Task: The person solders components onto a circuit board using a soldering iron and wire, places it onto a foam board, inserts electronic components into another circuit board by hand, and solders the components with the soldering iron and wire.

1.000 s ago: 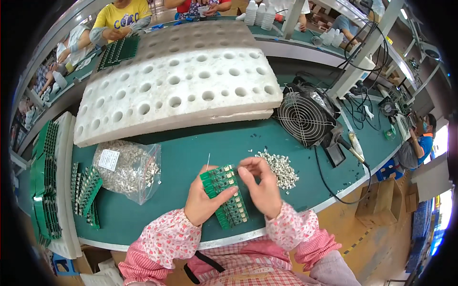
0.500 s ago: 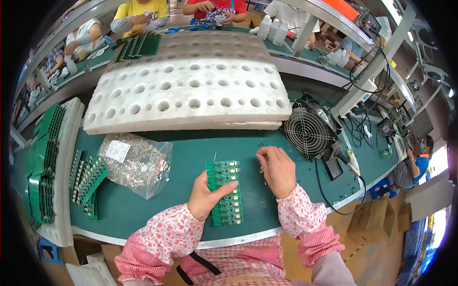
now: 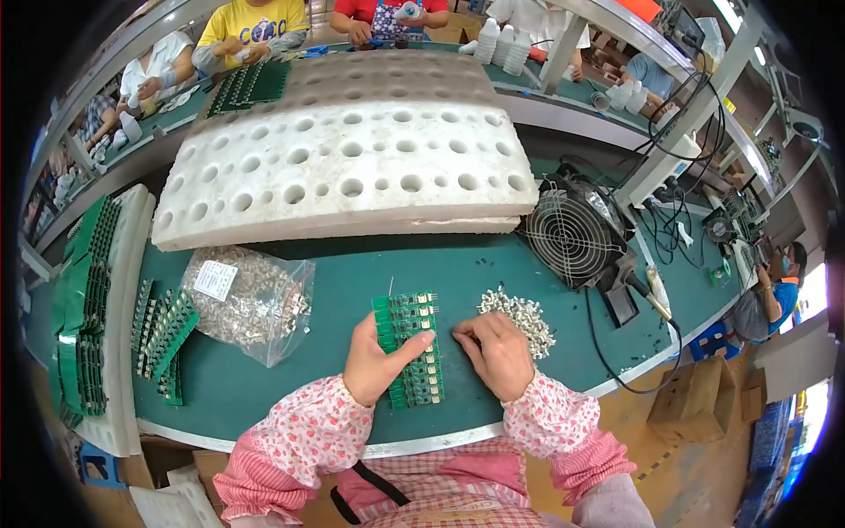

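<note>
My left hand (image 3: 373,361) grips a green circuit board panel (image 3: 408,315) by its left side, with the thumb lying across its face. The panel carries a column of several repeated sections with small pale metal parts, and short pins stick out at its upper right. Just right of the panel is my right hand (image 3: 498,359), its thumb and fingers pinched together; whatever they hold is too small to make out. Behind and beside the right hand lies a heap of small silvery metal parts (image 3: 533,331). A clear bag (image 3: 236,304) of similar parts rests left of the panel.
A thick white foam block (image 3: 264,207) with round holes spans the back, with green boards (image 3: 251,88) on it. More boards (image 3: 84,308) stand in foam at left; loose ones (image 3: 167,339) lie beside it. A fan (image 3: 563,231) and cabled tool (image 3: 647,299) are at right. Co-workers sit opposite.
My right hand has moved left and toward me, from over the heap to beside the panel, uncovering the metal parts. The left hand still holds the panel.
</note>
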`<state>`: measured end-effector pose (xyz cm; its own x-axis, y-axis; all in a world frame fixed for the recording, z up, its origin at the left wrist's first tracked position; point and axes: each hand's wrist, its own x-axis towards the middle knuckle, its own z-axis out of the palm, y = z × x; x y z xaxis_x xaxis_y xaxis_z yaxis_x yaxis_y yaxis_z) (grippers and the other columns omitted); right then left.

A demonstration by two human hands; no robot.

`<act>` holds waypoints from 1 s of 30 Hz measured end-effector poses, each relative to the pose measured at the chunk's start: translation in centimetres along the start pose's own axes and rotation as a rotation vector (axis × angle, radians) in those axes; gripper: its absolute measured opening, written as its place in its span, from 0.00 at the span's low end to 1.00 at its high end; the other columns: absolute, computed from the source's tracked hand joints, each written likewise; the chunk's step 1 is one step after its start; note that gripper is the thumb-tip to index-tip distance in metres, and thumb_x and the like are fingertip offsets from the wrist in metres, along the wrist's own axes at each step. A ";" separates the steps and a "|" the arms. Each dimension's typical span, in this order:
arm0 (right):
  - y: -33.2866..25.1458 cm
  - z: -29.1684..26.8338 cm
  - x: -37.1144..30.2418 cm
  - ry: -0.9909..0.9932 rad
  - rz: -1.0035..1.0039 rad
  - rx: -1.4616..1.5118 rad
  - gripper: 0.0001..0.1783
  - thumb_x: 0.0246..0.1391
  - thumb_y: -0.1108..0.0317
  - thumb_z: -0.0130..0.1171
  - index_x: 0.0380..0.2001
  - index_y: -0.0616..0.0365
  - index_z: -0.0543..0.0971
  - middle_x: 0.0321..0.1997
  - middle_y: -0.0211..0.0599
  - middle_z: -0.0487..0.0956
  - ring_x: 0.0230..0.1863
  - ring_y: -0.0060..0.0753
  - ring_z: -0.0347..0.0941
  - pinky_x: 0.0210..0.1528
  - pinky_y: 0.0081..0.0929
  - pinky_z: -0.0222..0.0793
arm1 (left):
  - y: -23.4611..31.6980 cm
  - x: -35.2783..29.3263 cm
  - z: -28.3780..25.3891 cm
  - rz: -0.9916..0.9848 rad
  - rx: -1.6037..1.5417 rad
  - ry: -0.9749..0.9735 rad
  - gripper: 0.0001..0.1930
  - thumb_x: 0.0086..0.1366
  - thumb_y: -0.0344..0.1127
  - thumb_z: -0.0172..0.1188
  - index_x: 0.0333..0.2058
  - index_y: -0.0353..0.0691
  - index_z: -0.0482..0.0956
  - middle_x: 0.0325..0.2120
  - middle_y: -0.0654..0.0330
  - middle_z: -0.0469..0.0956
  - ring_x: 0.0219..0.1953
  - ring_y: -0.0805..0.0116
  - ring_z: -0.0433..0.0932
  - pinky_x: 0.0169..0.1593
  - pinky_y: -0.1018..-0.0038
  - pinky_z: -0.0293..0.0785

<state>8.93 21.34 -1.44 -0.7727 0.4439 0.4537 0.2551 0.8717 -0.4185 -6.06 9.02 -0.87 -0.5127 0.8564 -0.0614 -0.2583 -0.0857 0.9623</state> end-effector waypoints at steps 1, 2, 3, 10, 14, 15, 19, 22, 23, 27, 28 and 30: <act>0.1 0.1 -0.1 0.013 0.069 0.081 0.05 0.46 0.74 0.64 0.29 0.59 0.78 0.29 0.36 0.76 0.31 0.36 0.73 0.33 0.30 0.71 | 0.1 0.0 0.1 -0.005 0.014 -0.001 0.14 0.56 0.27 0.66 0.41 0.34 0.74 0.33 0.63 0.79 0.32 0.78 0.77 0.37 0.78 0.75; 0.3 0.2 -0.2 0.028 0.138 0.163 0.06 0.47 0.74 0.63 0.30 0.59 0.78 0.29 0.35 0.76 0.30 0.33 0.73 0.33 0.29 0.71 | 0.1 0.0 0.2 -0.010 0.027 -0.002 0.14 0.56 0.27 0.66 0.41 0.34 0.74 0.33 0.63 0.79 0.32 0.78 0.77 0.37 0.78 0.75; 0.1 0.0 -0.1 0.029 0.141 0.163 0.06 0.47 0.74 0.63 0.30 0.59 0.78 0.29 0.35 0.76 0.30 0.33 0.73 0.33 0.29 0.71 | 0.1 0.0 0.2 -0.011 0.029 -0.003 0.14 0.56 0.27 0.66 0.41 0.34 0.74 0.33 0.63 0.79 0.32 0.78 0.77 0.37 0.78 0.75; -1.7 0.6 0.9 -0.081 0.646 1.235 0.09 0.57 0.69 0.59 0.37 0.63 0.74 0.32 0.29 0.77 0.33 0.17 0.71 0.37 0.17 0.69 | -0.3 -0.4 0.3 0.067 0.118 -0.002 0.16 0.56 0.28 0.66 0.42 0.33 0.74 0.35 0.61 0.80 0.35 0.77 0.77 0.39 0.77 0.75; -2.3 0.7 1.0 -0.086 0.689 1.253 0.09 0.59 0.67 0.57 0.35 0.63 0.74 0.31 0.30 0.76 0.32 0.19 0.72 0.37 0.18 0.69 | -0.5 -0.5 0.4 0.124 0.214 0.006 0.16 0.56 0.27 0.65 0.43 0.33 0.74 0.36 0.62 0.79 0.37 0.76 0.77 0.41 0.77 0.75; -2.4 0.9 0.9 -0.086 0.692 1.252 0.09 0.59 0.67 0.57 0.35 0.63 0.74 0.31 0.30 0.76 0.32 0.19 0.72 0.37 0.18 0.69 | -0.5 -0.5 0.5 0.122 0.213 0.005 0.16 0.56 0.27 0.65 0.43 0.33 0.74 0.36 0.62 0.79 0.37 0.76 0.77 0.41 0.77 0.75; -2.4 1.2 0.7 -0.061 0.675 1.240 0.09 0.59 0.67 0.57 0.35 0.62 0.73 0.31 0.29 0.76 0.32 0.18 0.71 0.37 0.17 0.68 | -0.3 -0.7 0.7 0.131 0.236 0.035 0.16 0.56 0.27 0.65 0.43 0.33 0.74 0.35 0.61 0.79 0.36 0.76 0.77 0.41 0.77 0.75; -2.6 1.4 0.5 -0.042 0.676 1.243 0.09 0.59 0.67 0.57 0.35 0.62 0.73 0.31 0.29 0.76 0.33 0.18 0.71 0.38 0.16 0.67 | -0.1 -0.8 0.9 0.133 0.260 0.038 0.16 0.56 0.26 0.65 0.43 0.33 0.74 0.35 0.61 0.80 0.36 0.76 0.77 0.41 0.77 0.75; -2.7 1.6 0.4 -0.016 0.681 1.257 0.09 0.59 0.67 0.57 0.35 0.62 0.72 0.32 0.28 0.75 0.34 0.17 0.71 0.39 0.16 0.67 | -0.1 -0.9 1.0 0.128 0.251 0.035 0.16 0.56 0.25 0.65 0.43 0.32 0.74 0.35 0.61 0.80 0.36 0.76 0.77 0.41 0.77 0.75; -2.7 2.4 -0.1 0.044 0.601 1.287 0.08 0.60 0.71 0.55 0.37 0.65 0.69 0.35 0.33 0.75 0.38 0.17 0.71 0.41 0.17 0.69 | -0.4 -1.1 1.2 0.147 0.262 0.046 0.16 0.55 0.24 0.64 0.43 0.32 0.74 0.35 0.61 0.79 0.36 0.77 0.77 0.40 0.77 0.75; -2.7 2.4 -0.2 0.049 0.604 1.289 0.08 0.60 0.71 0.55 0.37 0.65 0.69 0.35 0.33 0.75 0.38 0.17 0.71 0.41 0.17 0.69 | -0.3 -1.2 1.3 0.162 0.264 0.051 0.16 0.55 0.24 0.64 0.43 0.32 0.74 0.35 0.61 0.79 0.36 0.77 0.77 0.41 0.77 0.75; -2.8 2.6 -0.2 0.059 0.600 1.303 0.09 0.60 0.69 0.56 0.36 0.62 0.69 0.35 0.30 0.74 0.37 0.16 0.70 0.42 0.16 0.67 | -0.1 -1.2 1.4 0.176 0.270 0.049 0.16 0.55 0.24 0.64 0.43 0.32 0.74 0.34 0.62 0.79 0.36 0.77 0.77 0.41 0.77 0.75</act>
<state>6.88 18.21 -2.39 -0.7080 0.7057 -0.0287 -0.2016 -0.2409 -0.9494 -4.28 8.65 -0.56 -0.5706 0.8144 0.1061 0.0614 -0.0865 0.9944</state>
